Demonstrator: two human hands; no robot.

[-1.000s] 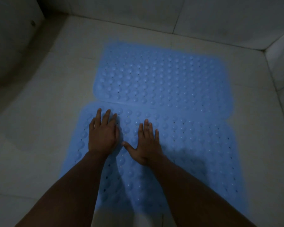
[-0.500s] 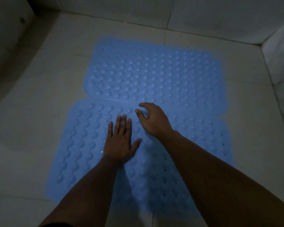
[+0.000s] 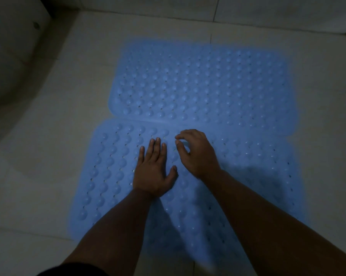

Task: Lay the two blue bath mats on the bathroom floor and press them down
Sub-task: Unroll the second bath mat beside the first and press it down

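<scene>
Two blue bath mats with raised bumps lie flat on the pale tiled floor, long edges touching. The far mat (image 3: 204,86) sits toward the back wall. The near mat (image 3: 248,168) lies under both my hands. My left hand (image 3: 154,170) rests palm down on the near mat, fingers straight and close together. My right hand (image 3: 198,152) hovers just right of it near the seam, fingers curled and apart, holding nothing.
A pale curved fixture (image 3: 12,62) fills the left side, close to the mats' left edges. Tiled walls (image 3: 248,8) rise at the back and at the far right corner. Bare floor tiles (image 3: 38,186) lie left of the near mat.
My left hand slid rightward along the near mat and stays flat. My right hand lifted off the mat, moved up toward the seam and curled its fingers.
</scene>
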